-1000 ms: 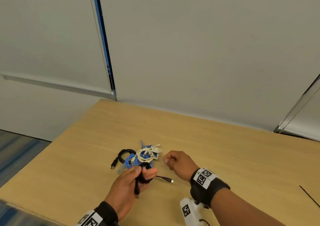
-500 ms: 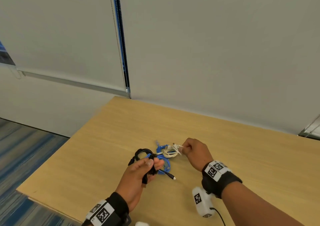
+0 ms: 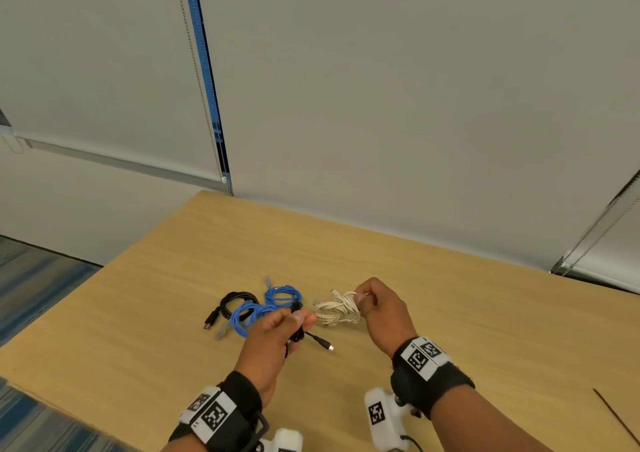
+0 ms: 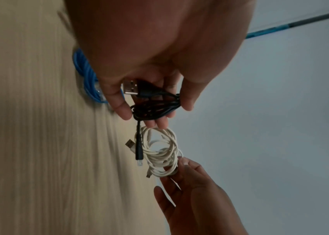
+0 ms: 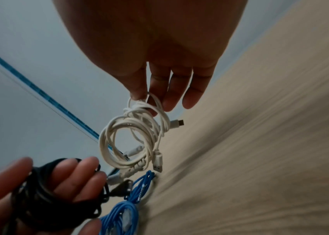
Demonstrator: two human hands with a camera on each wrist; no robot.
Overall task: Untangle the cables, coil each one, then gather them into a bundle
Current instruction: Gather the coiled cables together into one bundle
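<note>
Since a second ago the right hand [image 3: 379, 309] has pulled the coiled white USB cable [image 3: 337, 309] clear of the pile and off to the right; the white coil was sitting on the blue one, now there's a gap between them. Camera view has shifted too.

Right hand: thumb and forefinger pinch the top loops of the white cable [image 5: 137, 136], other fingers [image 5: 191, 93] loosely extended beside it. The coil hangs from the pinch just above the light wood worktop [image 3: 485, 313], plugs dangling.

Left hand [image 3: 273, 341]: fingers curled round a small black USB cable bundle [image 4: 155, 108], USB-A plug poking out at the palm, one black plug end trailing toward the white coil. In the head view that end [image 3: 320, 341] sticks out right of the hand.

Outward: the blue braided cable coils [image 3: 266, 308] lie on the worktop just beyond the left hand, and another black cable coil [image 3: 235, 304] lies against their far-left side.

Step in hand, as I judge it: separating the white coil from the rest. To do it well, keep the pinch across several loops so the coil doesn't spring open, and watch that the dangling white plugs don't snag the black trailing end. Set it down flat, apart from the blue.
</note>
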